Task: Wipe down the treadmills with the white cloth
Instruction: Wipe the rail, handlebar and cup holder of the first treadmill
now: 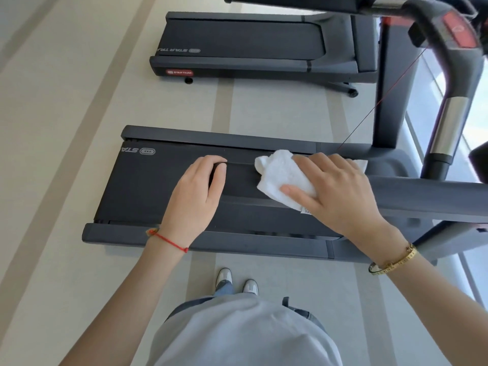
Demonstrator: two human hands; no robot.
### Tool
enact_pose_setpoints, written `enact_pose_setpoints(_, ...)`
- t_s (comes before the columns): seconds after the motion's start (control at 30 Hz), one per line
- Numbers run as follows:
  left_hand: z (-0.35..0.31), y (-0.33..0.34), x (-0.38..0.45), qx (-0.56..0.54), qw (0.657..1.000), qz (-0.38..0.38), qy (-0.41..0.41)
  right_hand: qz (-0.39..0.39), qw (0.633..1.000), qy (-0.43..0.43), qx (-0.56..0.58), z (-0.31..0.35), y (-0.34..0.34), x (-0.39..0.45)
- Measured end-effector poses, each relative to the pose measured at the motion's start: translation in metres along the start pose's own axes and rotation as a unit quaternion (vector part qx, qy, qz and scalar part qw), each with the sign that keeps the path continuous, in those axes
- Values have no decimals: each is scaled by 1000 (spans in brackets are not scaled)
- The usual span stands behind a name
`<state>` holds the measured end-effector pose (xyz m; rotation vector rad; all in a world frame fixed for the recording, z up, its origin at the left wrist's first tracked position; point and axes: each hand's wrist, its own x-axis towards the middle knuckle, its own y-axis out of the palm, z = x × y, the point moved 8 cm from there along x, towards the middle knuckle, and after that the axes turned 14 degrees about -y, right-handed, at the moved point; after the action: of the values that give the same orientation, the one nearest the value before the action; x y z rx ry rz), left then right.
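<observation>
The right hand [335, 191] holds the white cloth [282, 178], with the thumb curled over its near side and the other fingers bent over its far side. The cloth is bunched up and sits on a dark handrail [422, 196] that runs out from the right, above the belt of the near treadmill [148, 186]. A small tag peeks out from under the cloth by the thumb.

The left hand [196, 194] is just beside the cloth, a little to its left. Its fingers are curled round the rounded tip of the same handrail, gripping it.

A thin red string is tied on the left wrist, and a gold bracelet sits on the right wrist.

The near treadmill lies flat across the floor [52, 128], with gray side rails along both long edges of its black belt. Its post stands up at the right, with a shiny silver part on the handle.

A 2nd treadmill [237, 40] is farther away, well apart from the 1st. It has a red label on its end.

The person stands close to the near treadmill in a light gray shirt, and 2 gray shoes [236, 281] show on the pale striped floor.
</observation>
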<state>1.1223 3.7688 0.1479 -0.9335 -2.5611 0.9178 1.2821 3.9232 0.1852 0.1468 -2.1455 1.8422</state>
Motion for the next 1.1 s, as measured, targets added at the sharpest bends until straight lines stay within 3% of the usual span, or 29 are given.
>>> enact_pose_setpoints(0.2, 4, 2, 1, -11, 1000, 25, -7, -96, 994, 55, -23, 52, 1, 32)
enact_pose_setpoints(0.33, 4, 0, 1, -16, 1000, 21, -10, -152, 985, 57, -62, 44, -5, 7)
enact_pose_setpoints(0.53, -2, -3, 1, 15, 1000, 15, 9, -172, 959, 211, -73, 5, -14, -23)
enact_pose_setpoints(0.7, -20, 1, -1, 53, 995, 8, 85, -164, 974, 156, -27, 44, -6, 4)
enact_pose_setpoints(0.83, -38, 8, -3, 72, 988, -11, 134, -147, 981, 114, -47, 36, -6, -14)
enact_pose_setpoints(1.1, -73, 36, -2, 104, 978, -27, 181, -159, 970, 169, -69, -24, -12, -70)
